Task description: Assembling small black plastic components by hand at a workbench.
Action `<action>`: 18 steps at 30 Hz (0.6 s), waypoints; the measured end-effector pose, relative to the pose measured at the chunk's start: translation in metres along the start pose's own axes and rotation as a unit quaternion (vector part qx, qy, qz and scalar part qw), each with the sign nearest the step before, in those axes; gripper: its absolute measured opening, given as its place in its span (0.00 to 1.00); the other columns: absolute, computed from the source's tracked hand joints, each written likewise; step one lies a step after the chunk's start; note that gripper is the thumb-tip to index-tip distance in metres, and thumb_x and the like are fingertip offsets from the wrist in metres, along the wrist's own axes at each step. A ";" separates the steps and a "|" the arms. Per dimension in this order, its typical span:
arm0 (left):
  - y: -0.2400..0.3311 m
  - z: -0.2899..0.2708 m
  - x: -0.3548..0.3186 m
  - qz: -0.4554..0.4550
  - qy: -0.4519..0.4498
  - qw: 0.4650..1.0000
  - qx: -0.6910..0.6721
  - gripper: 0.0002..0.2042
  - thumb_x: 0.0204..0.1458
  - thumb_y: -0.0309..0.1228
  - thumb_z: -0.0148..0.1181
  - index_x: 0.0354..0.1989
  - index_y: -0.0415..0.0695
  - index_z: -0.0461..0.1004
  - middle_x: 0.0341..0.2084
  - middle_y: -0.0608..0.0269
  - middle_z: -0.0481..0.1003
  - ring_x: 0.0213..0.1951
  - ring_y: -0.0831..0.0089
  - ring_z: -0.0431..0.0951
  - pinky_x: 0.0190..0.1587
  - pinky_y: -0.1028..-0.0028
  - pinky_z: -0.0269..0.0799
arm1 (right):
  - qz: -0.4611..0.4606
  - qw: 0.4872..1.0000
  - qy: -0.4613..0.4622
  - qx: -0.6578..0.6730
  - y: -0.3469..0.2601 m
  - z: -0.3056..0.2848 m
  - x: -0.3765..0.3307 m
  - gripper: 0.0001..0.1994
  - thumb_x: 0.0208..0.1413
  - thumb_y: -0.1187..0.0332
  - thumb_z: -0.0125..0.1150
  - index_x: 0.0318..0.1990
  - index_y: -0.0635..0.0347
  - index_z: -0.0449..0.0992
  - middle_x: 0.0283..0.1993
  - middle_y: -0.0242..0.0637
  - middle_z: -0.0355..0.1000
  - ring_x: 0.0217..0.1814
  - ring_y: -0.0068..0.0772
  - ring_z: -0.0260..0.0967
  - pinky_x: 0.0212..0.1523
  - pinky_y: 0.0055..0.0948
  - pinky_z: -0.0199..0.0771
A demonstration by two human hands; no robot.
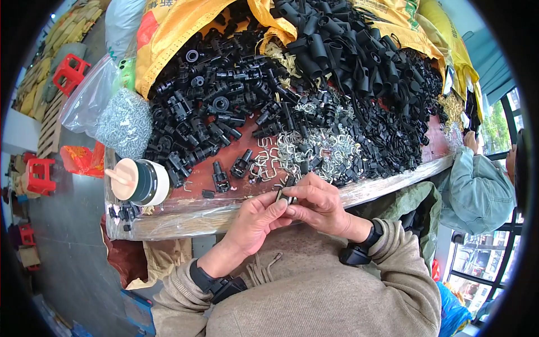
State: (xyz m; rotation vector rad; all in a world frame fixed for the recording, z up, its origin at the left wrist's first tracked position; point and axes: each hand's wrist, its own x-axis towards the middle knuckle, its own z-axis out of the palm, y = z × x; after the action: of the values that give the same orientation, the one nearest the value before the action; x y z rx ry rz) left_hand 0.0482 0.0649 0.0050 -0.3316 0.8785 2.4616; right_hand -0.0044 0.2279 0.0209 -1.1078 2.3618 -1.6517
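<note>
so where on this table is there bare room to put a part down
Bare reddish table shows only along the near edge: a strip between the tape roll and the hands, dotted with a few loose black connectors. Behind it, the black parts heap and metal clips crowd the surface up to the yellow sacks.

Our two bare hands, left hand (255,219), right hand (320,205), our ribbed grey-brown knit sleeves (393,253), black strapped devices on both our wrists (359,250)

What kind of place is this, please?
Probably a small workshop for assembling parts by hand: the table is heaped with black plastic connectors and metal wire clips, and both hands hold one small black part.
</note>
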 end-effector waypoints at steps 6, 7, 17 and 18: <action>0.008 -0.004 0.003 -0.023 -0.023 0.999 0.004 0.11 0.52 0.30 0.50 0.40 0.38 0.68 0.30 0.61 0.72 0.31 0.75 0.74 0.32 0.80 0.73 | 0.010 0.999 -0.040 0.010 0.008 -0.019 0.012 0.11 0.43 0.73 0.60 0.37 0.62 0.72 0.25 0.35 0.64 0.27 0.28 0.63 0.24 0.24 0.64; 0.008 -0.006 0.003 -0.019 -0.030 0.999 0.012 0.11 0.51 0.30 0.50 0.39 0.38 0.68 0.30 0.61 0.72 0.31 0.75 0.74 0.32 0.80 0.73 | 0.001 0.998 -0.022 -0.060 0.010 -0.026 0.021 0.11 0.43 0.73 0.60 0.36 0.62 0.71 0.26 0.36 0.64 0.27 0.29 0.64 0.25 0.25 0.65; 0.007 -0.002 0.002 -0.008 -0.021 0.997 0.068 0.10 0.50 0.29 0.52 0.39 0.39 0.69 0.30 0.65 0.72 0.31 0.78 0.73 0.34 0.82 0.71 | 0.041 0.884 0.118 -0.450 0.100 -0.086 0.144 0.17 0.43 0.67 0.58 0.41 0.60 0.65 0.33 0.40 0.65 0.33 0.39 0.67 0.30 0.34 0.67; 0.005 -0.002 0.003 -0.010 -0.020 0.998 0.067 0.10 0.50 0.29 0.52 0.39 0.39 0.69 0.30 0.65 0.72 0.31 0.78 0.73 0.34 0.81 0.71 | 0.097 0.849 0.090 -0.511 0.106 -0.088 0.148 0.18 0.43 0.65 0.58 0.42 0.59 0.63 0.34 0.41 0.65 0.35 0.41 0.67 0.31 0.37 0.67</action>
State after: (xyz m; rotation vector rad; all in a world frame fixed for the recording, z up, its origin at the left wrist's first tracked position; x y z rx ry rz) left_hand 0.0435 0.0614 0.0052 -0.2423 1.0116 2.3689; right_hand -0.2070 0.2308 0.0206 -0.6970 3.4127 -0.3297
